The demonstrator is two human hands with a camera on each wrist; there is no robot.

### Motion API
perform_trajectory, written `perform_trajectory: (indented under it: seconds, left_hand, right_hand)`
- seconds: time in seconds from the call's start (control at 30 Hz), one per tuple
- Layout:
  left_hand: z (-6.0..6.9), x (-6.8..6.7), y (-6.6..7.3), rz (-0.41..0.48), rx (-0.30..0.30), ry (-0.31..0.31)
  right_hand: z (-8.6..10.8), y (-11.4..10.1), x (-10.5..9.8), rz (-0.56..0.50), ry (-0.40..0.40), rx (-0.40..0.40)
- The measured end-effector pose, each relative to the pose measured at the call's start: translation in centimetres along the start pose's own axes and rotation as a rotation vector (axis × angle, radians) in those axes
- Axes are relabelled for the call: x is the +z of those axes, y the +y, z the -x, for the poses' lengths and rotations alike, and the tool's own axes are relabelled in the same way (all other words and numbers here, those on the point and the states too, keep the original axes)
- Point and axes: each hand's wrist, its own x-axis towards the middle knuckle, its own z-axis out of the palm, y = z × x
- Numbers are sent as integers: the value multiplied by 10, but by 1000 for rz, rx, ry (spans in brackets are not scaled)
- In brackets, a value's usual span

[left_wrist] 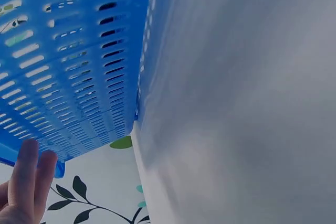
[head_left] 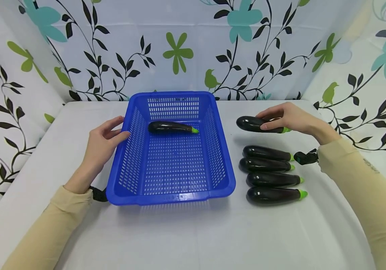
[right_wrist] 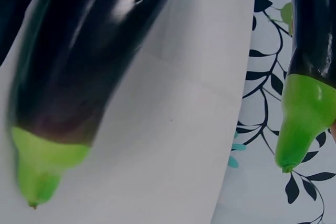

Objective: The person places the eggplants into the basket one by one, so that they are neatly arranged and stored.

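My right hand [head_left: 285, 116] grips a glossy dark eggplant [head_left: 248, 123] with a green stem end, thumb on the near side. In the right wrist view, the green end of this eggplant [right_wrist: 307, 119] shows at the right edge, held above the table. At the left side of a blue plastic basket [head_left: 179, 197], my left hand [head_left: 103, 137] touches the rim with its thumb. In the left wrist view, two straight fingers of the left hand [left_wrist: 29, 184] show beside the slotted wall. One eggplant [head_left: 169, 127] lies inside the basket, near its far wall.
Several more eggplants [head_left: 277, 195] lie in a column on the white table [head_left: 193, 240], right of the basket, green ends pointing right. A patterned cloth [head_left: 193, 48] with leaves and flowers hangs behind the table and at both sides.
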Motion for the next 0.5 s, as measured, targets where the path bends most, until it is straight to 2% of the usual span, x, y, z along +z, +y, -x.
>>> perform_trajectory:
  seconds: [0.3,0.5]
  left_hand:
    - [-24,6,3,88,-56,-58]
    - [-27,10,1,149,-70,-88]
  right_hand:
    - [-5,-22,-7,-22,-20,8]
    - [-13,-38,-7,-62,-15,-27]
